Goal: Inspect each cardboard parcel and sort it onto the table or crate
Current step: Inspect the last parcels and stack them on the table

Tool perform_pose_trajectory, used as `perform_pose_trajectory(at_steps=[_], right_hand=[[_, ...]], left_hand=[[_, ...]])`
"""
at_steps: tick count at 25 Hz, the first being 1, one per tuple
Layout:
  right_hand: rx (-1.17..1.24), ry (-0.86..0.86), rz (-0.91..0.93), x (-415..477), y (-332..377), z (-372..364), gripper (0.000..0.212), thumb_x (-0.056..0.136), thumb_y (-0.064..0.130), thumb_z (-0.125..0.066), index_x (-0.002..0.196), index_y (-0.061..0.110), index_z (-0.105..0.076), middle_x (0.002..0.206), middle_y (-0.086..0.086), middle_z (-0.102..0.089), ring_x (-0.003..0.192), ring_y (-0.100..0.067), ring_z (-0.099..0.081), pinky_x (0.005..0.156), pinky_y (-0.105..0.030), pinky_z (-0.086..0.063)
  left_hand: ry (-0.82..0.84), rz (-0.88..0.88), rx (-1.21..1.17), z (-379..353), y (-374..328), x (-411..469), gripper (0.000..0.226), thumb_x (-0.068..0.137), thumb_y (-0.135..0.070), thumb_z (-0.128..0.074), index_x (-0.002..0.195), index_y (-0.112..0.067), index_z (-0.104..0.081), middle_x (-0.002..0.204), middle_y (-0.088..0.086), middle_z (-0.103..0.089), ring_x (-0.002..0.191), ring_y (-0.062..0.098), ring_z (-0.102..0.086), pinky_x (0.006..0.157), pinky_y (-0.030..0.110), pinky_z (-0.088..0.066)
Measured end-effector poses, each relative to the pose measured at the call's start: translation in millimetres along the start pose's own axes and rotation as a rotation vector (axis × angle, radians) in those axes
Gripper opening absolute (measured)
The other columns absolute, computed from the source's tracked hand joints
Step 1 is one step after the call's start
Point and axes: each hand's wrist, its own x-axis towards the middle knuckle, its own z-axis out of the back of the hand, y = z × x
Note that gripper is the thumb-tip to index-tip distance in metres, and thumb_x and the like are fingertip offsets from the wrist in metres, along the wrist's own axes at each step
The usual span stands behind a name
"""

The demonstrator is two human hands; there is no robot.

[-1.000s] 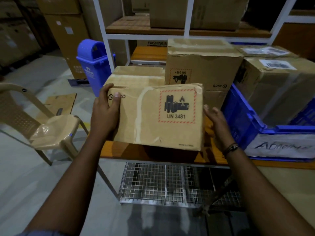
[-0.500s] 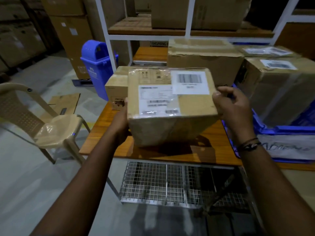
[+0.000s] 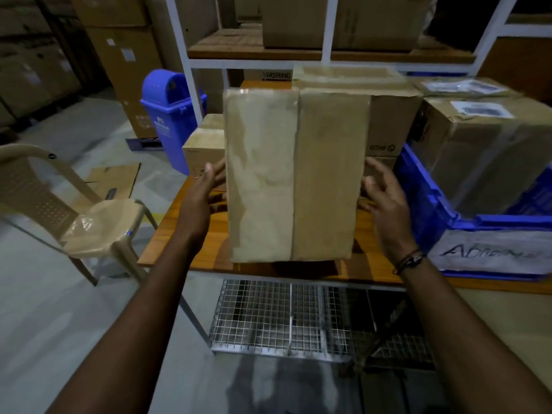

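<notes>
**Parcel upright between 2 open hands**

The cardboard parcel stands on end over the front of the wooden bench, its taped seam running top to bottom and facing the camera. The left hand lies along the parcel's left side, fingers straight against the cardboard. The right hand sits just beside the right edge, its fingers spread and loosely bent; contact there is hard to judge, perhaps only the fingertips. Neither hand curls round the box. Whether its lower edge rests on the bench I cannot tell. The blue crate, holding wrapped boxes, stands to the right. Other boxes sit behind the parcel.
</notes>
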Motion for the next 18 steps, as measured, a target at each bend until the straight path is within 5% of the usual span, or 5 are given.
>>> perform_pose_trajectory(at_steps=[5, 9, 12, 15, 18], right_hand=[[0.122, 0.073, 0.106, 14, 12, 21, 0.048, 0.108, 0.006, -0.047, 0.155, 0.013, -0.042, 0.135, -0.010, -0.068, 0.120, -0.027, -0.066, 0.093, -0.038, -0.058], [0.063, 0.083, 0.188, 11, 16, 27, 0.071, 0.095, 0.046, -0.069, 0.153, 0.014, -0.044, 0.124, 0.013, -0.071, 0.115, -0.010, -0.065, 0.097, -0.029, -0.054], [-0.221, 0.123, 0.301, 22, 14, 43, 0.048, 0.105, 0.033, -0.060, 0.149, 0.014, -0.052, 0.139, -0.001, -0.061, 0.131, -0.018, -0.057, 0.111, -0.049, -0.048], [-0.452, 0.217, 0.409, 26, 18, 55, 0.053, 0.100, 0.058, -0.058, 0.136, 0.020, -0.064, 0.145, -0.007, -0.056, 0.140, -0.019, -0.049, 0.116, -0.036, -0.043], [-0.499, 0.439, 0.293, 18, 19, 49, 0.069, 0.087, 0.073, -0.062, 0.140, 0.028, -0.063, 0.154, 0.007, -0.052, 0.147, -0.009, -0.041, 0.116, -0.027, -0.038]], left_hand=[[0.139, -0.124, -0.034, 9, -30, -5, 0.064, 0.100, -0.062, -0.039, 0.151, -0.024, -0.052, 0.140, -0.005, -0.066, 0.127, 0.016, -0.062, 0.104, 0.042, -0.047], [0.291, -0.120, -0.063, 13, -33, -11, 0.078, 0.076, -0.084, -0.064, 0.137, -0.035, -0.057, 0.130, -0.011, -0.068, 0.123, 0.012, -0.064, 0.096, 0.034, -0.053], [0.320, -0.185, -0.034, 20, -30, -4, 0.062, 0.088, -0.068, -0.066, 0.136, -0.029, -0.061, 0.130, -0.007, -0.068, 0.120, 0.020, -0.066, 0.095, 0.040, -0.057], [0.247, -0.195, 0.052, 20, -8, 15, 0.046, 0.102, -0.036, -0.052, 0.141, -0.013, -0.056, 0.124, -0.013, -0.068, 0.116, 0.019, -0.065, 0.093, 0.043, -0.057], [0.200, -0.236, 0.130, 17, 12, 24, 0.049, 0.105, -0.031, -0.042, 0.145, -0.004, -0.051, 0.123, -0.007, -0.065, 0.112, 0.011, -0.063, 0.092, 0.034, -0.056]])
